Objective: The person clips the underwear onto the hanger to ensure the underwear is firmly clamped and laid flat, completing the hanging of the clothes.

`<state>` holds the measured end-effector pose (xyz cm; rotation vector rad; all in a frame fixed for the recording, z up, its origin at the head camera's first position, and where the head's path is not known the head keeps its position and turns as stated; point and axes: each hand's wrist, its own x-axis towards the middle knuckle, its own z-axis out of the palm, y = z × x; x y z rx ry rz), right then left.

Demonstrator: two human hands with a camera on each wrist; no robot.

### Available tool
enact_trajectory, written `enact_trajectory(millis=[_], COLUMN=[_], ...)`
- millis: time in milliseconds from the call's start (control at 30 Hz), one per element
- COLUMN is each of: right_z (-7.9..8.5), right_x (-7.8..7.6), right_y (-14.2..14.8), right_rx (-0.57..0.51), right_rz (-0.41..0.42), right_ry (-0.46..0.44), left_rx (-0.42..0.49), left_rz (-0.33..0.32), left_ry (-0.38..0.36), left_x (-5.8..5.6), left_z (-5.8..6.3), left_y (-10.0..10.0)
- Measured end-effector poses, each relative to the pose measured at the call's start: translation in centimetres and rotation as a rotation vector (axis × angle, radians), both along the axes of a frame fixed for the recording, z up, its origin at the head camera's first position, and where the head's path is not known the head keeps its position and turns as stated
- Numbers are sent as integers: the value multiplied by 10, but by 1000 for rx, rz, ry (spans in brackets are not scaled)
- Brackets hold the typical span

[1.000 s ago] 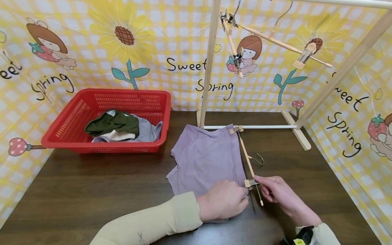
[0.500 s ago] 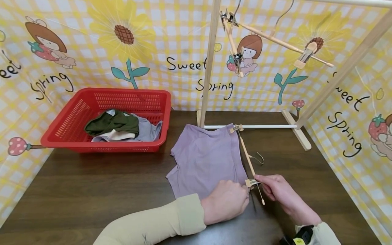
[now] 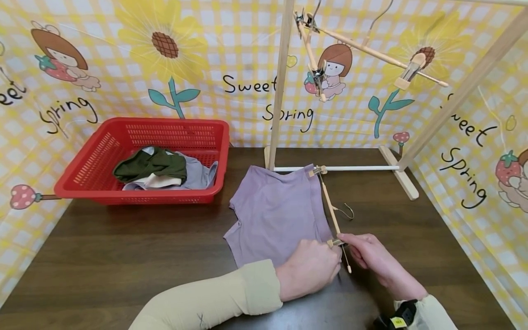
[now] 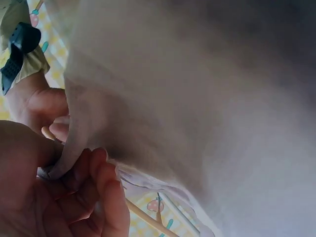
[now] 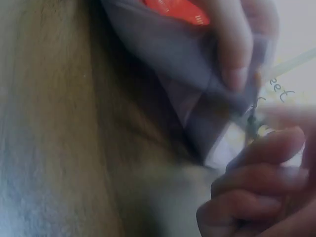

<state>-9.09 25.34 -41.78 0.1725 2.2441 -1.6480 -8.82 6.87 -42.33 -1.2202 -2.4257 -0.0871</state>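
Observation:
Light purple shorts lie flat on the dark table, waistband to the right. A wooden clip hanger lies along that waistband, its far clip fastened to the band's far corner. My left hand grips the near corner of the waistband; in the left wrist view its fingers curl at the cloth's edge. My right hand pinches the near clip between thumb and finger, right beside the left hand. Whether this clip bites the cloth is hidden by the fingers.
A red basket with green, grey and white clothes stands at the left. Behind the shorts rises a wooden rack with a white lower bar. Clip hangers hang from its top.
My left hand has moved slightly right with the waistband corner. The near clip, in my right hand, has shifted slightly left and now meets the left hand's fingers.

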Motion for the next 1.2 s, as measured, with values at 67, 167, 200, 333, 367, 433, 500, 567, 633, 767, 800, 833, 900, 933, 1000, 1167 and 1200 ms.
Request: enact_trajectory(millis=[67, 167, 200, 333, 367, 433, 500, 567, 633, 767, 800, 833, 900, 933, 1000, 1167, 1200], right_z=[1, 3, 3, 3, 2, -3, -9, -15, -19, -22, -22, -22, -21, -20, -18, -13, -12], right_x=[-1, -4, -6, -13, -15, -19, -24, -28, -32, -37, -38, -40, -43, -45, -49, -57, -58], right_y=[1, 4, 5, 11, 13, 16, 18, 17, 15, 7, 5, 3, 0, -2, -4, -9, -10], right_rx=[11, -35, -65, -223, -263, -353, -441, -514, -553, -537, -526, -519, -518, -524, -535, -502, -491], right_rz=[0, 22, 29, 79, 90, 120, 141, 147, 138, 86, 72, 62, 49, 44, 33, 11, 8], right_ry=[-43, -124, -153, -238, -251, -267, -281, -281, -263, -183, -162, -141, -101, -83, -54, 10, 19], left_rx=[-2, -15, -15, 5, 13, 23, 30, 38, 50, 77, 80, 83, 81, 80, 83, 91, 91], left_rz=[3, 7, 9, 12, 10, 7, 4, 0, -7, -25, -28, -31, -41, -46, -57, -76, -78], left_ry=[6, -7, -17, -64, -72, -81, -83, -81, -85, -107, -111, -115, -121, -124, -132, -161, -163], left_x=[-1, -2, -2, -3, -3, -3, -3, -3, -2, -1, -1, -1, -1, -1, 0, 3, 3], left_z=[1, 3, 4, 8, 9, 11, 12, 13, 15, 18, 19, 19, 20, 21, 21, 22, 21], left_y=[0, -1, -2, -4, -5, -6, -7, -8, -9, -11, -12, -12, -12, -13, -13, -13, -13])
